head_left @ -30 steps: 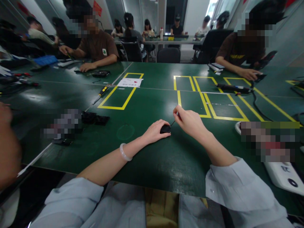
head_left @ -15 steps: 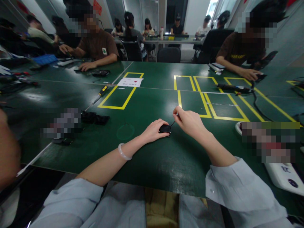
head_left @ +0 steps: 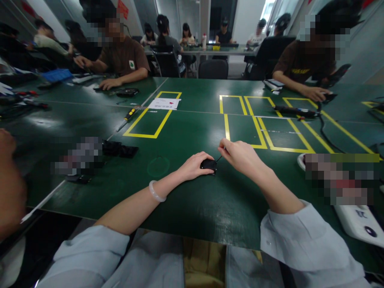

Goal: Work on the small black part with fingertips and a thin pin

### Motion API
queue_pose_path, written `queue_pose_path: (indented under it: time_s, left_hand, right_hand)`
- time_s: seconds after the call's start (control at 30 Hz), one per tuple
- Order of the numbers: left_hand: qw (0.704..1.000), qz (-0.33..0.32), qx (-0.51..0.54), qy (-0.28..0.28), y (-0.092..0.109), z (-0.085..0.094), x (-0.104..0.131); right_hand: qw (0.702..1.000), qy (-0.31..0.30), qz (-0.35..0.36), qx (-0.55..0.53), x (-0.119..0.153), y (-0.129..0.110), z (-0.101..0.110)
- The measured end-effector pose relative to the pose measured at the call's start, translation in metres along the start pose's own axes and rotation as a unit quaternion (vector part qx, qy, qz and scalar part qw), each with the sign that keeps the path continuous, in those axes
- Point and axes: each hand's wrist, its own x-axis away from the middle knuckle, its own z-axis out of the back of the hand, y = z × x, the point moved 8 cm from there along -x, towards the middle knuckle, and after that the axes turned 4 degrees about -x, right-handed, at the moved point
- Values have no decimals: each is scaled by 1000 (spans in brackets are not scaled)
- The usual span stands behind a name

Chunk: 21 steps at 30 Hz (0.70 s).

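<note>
My left hand (head_left: pixel 194 165) is closed around a small black box-like device (head_left: pixel 208 164), with the thumb along its near side and the fingers over its far side. The device is low over the green table, and I cannot tell whether it touches. My right hand (head_left: pixel 240 156) is closed in a pinch just right of the device. From its fingertips a thin dark rod (head_left: pixel 219 159) slants down to the device's right edge. My fingers hide the rod's upper end, so its kind does not show.
Yellow tape outlines (head_left: pixel 261 132) mark the green table (head_left: pixel 192 204). A yellow-and-black screwdriver (head_left: pixel 130 115) and black parts (head_left: pixel 129 151) lie left. A white case (head_left: pixel 357 224) stands right. Beyond it lies a black corded tool (head_left: pixel 295 111). Co-workers sit across, and another person's arm (head_left: pixel 10 184) is at left.
My right hand has shifted slightly down and right, and the rod now leans flatter. My left hand keeps hold of the device, almost unmoved. The neighbour's hand at far left has come further into view.
</note>
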Motion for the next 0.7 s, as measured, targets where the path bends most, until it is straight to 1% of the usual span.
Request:
queue_pose_path:
  time_s: [0.17, 0.33, 0.4, 0.53, 0.6, 0.7]
  left_hand:
    - [1000, 4, 3, -4, 1, 1, -1]
    - [1000, 6, 5, -2, 1, 2, -1]
    - [1000, 9, 6, -4, 1, 2, -1]
    - [1000, 10, 8, -2, 0, 2, -1]
    - [1000, 9, 10, 0, 0, 2, -2]
    - [1000, 8, 13, 2, 0, 2, -2]
  right_hand:
    - [999, -3, 31, -30, -1, 3, -2]
    - [998, -7, 54, -35, -3, -2, 1]
    - [999, 0, 48, -20, -5, -2, 1]
    - [999, 10, -3, 35, -10, 3, 0]
    - [999, 1, -8, 43, -12, 4, -2]
    - [1000, -2, -4, 24, -12, 3, -2]
